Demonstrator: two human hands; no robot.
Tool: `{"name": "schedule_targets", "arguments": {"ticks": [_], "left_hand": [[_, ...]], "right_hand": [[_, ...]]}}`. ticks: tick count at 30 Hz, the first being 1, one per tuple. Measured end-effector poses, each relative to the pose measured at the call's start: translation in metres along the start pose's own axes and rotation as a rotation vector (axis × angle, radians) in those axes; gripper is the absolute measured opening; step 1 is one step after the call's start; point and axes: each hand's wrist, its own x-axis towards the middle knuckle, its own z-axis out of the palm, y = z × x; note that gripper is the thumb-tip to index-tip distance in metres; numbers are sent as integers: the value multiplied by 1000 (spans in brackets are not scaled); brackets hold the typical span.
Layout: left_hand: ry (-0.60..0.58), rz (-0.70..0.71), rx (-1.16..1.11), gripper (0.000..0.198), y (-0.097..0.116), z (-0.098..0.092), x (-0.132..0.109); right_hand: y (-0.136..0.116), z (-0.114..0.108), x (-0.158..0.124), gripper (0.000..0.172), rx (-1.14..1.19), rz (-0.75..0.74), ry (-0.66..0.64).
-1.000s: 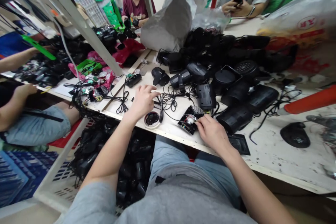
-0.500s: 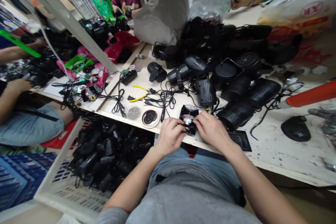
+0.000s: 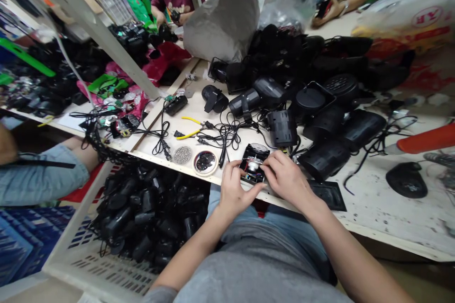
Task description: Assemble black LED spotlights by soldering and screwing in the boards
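Observation:
Both my hands are at the table's front edge, holding an opened black plastic housing (image 3: 253, 163) with a circuit board and a shiny silver part inside. My left hand (image 3: 237, 188) grips its near left corner, and my right hand (image 3: 283, 181) presses on its right side. To the left lie a round dish (image 3: 205, 161) with a dark disc in it, a small heap of steel screws (image 3: 182, 155), and yellow-handled pliers (image 3: 191, 127). Tangled black cables (image 3: 224, 138) run just behind the housing.
Black lamp housings (image 3: 282, 128) crowd the table (image 3: 384, 218) behind my hands, and a flat black panel (image 3: 327, 194) lies at my right. Below the edge, a white plastic crate (image 3: 106, 272) holds several black parts. Co-workers sit beyond, with large plastic bags between.
My left hand has moved right from beside the dish onto the housing, uncovering the pliers and screws. My right hand stays on the housing, which now sits slightly nearer the table edge.

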Motion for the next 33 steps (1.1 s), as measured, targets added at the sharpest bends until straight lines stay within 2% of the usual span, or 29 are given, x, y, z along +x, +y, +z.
{"name": "schedule_targets", "arguments": {"ticks": [3, 6, 10, 14, 19, 27, 31, 33], "left_hand": [[36, -10, -19, 45, 0, 3, -2], [64, -20, -48, 50, 0, 4, -4], [75, -29, -66, 56, 1, 6, -4], [69, -33, -55, 53, 1, 6, -5], [58, -40, -22, 50, 0, 6, -6], [36, -22, -14, 45, 2, 6, -4], [29, -16, -9, 45, 3, 5, -3], [22, -19, -6, 44, 3, 5, -2]], "right_hand": [[-1, -5, 1, 20, 38, -4, 6], [-4, -14, -4, 20, 49, 15, 69], [-13, -22, -17, 27, -121, -50, 54], [-21, -20, -28, 27, -270, -64, 82], [-24, -15, -30, 30, -298, -19, 124], [-19, -14, -25, 29, -199, 27, 51], [-14, -9, -16, 19, -28, 122, 133], [-11, -6, -11, 16, 15, 144, 117]]}}
